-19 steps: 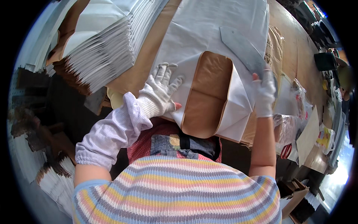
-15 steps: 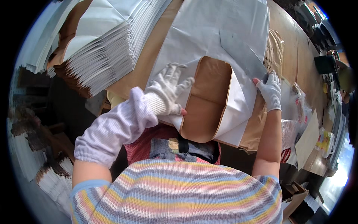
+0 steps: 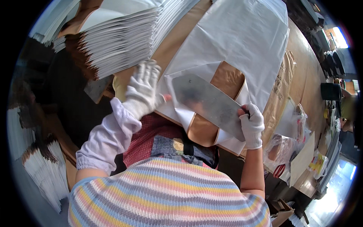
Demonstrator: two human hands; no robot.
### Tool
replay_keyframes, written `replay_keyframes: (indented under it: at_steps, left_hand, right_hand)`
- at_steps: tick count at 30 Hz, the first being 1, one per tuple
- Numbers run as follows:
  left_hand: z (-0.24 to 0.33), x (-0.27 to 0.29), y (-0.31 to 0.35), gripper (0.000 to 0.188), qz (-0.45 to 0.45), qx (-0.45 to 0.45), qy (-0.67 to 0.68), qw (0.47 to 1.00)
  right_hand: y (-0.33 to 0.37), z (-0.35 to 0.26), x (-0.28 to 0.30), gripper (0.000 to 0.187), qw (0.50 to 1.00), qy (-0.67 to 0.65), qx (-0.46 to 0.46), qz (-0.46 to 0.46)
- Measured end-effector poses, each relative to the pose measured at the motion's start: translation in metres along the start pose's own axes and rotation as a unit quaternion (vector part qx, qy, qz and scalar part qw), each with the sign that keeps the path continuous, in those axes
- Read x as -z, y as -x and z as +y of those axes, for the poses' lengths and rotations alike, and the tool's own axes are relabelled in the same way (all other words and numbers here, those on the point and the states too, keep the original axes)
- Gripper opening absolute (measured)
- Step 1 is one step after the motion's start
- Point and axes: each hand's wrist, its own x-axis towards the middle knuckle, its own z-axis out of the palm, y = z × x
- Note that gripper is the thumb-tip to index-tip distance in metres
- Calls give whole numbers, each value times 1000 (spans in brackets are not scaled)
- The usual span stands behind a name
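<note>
A large white paper bag [image 3: 245, 34] with a brown lining lies flat in front of me, its near end folded open into a brown-lined pocket [image 3: 227, 78]. Across that pocket lies a flat grey metal plate [image 3: 204, 102] with slanted ends, held slantwise. My gloved right hand [image 3: 251, 123] grips the plate's right end, fingers curled round it. At the bag's near left edge is my gloved left hand [image 3: 143, 89]. Its fingers are stretched out and it holds nothing; whether the thumb touches the bag I cannot tell.
A thick stack of folded white paper bags [image 3: 121, 41] stands at the far left. More folded bags [image 3: 43, 174] sit low at the left. Brown wrapping paper [image 3: 281, 85] runs along the right, beside clear plastic bags [image 3: 280, 149] and a pale card [image 3: 302, 160].
My right hand has taken hold of the metal plate and swung it leftward and nearer, over the brown pocket. The left hand has moved left, off the open fold.
</note>
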Motion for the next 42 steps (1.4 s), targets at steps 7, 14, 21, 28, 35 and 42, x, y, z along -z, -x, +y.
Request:
replay_keyframes:
  at_steps: [7,14,21,28,35,42]
  left_hand:
    - [7,-11,11,67,148,-83,232,958]
    - [-3,-19,-26,37,96,-9,333,938]
    - [-1,-5,-30,24,46,60,362,929]
    - [-4,-8,-36,18,-2,56,379,924]
    - [-14,0,-39,13,-43,44,347,936]
    - [-42,-14,-12,18,44,-7,323,945]
  right_hand:
    - [-17,-5,-9,12,999,-31,-26,-23]
    - [-16,9,-9,2,982,-121,-104,102]
    - [-19,-27,-37,27,929,219,222,200]
    - [-45,-81,-103,56,893,238,311,-225]
    - [-55,-78,-135,62,921,118,255,-268]
    - [-55,-76,-137,49,917,112,258,-283]
